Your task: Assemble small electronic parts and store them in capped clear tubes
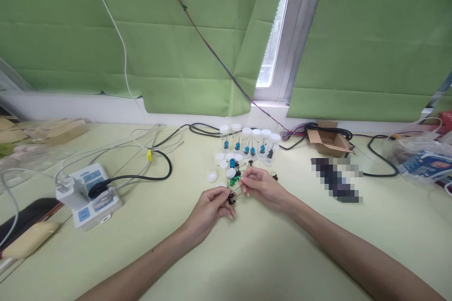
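My left hand [211, 207] pinches a small black part [231, 198] between thumb and forefinger. From that part a thin metal rod [236, 190] runs up to my right hand [261, 186], whose fingertips are closed at its far end. Just beyond the fingers lie loose pieces, among them a green part [233, 181], a blue part [232, 163] and a white cap [212, 177]. Behind these stands a group of clear vials [246, 143] with white lids, holding mostly blue parts on thin rods. A small black piece [274, 177] lies right of my right hand.
At left is a white power strip [84, 216] with plugs and cables. An open cardboard box [332, 143] sits near the wall at right, with black cables around it. A blurred-out dark object [335, 181] and a plastic bag [423, 160] lie farther right.
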A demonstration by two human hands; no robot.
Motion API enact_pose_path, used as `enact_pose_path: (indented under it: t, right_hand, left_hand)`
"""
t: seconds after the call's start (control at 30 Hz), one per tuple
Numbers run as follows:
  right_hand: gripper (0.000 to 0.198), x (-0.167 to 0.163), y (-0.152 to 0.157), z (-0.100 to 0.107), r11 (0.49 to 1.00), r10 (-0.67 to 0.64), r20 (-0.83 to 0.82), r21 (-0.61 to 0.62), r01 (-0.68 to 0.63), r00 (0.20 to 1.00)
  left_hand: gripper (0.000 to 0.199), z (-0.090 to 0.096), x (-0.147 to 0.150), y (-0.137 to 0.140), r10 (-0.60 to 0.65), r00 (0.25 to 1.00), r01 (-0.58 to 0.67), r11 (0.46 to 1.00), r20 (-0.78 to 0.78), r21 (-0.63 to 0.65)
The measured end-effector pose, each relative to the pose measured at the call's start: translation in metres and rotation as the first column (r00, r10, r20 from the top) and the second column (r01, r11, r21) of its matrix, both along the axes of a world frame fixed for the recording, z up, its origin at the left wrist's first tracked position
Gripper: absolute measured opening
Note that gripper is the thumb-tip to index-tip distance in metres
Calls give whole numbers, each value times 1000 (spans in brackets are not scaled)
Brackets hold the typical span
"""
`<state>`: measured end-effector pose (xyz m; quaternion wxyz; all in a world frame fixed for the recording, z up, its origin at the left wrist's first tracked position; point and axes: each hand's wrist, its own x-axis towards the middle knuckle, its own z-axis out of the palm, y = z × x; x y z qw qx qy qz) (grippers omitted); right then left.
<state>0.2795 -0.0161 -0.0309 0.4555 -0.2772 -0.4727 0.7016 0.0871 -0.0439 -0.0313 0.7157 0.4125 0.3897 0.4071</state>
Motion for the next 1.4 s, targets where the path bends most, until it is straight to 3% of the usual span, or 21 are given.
enact_pose_path:
  t: [1.4]
  right_hand:
    - [24, -1, -2, 1, 1000, 9, -88, -26, -11, 996]
  left_hand:
    - [30, -5, 0, 2, 10, 1000, -10, 1000, 5, 12]
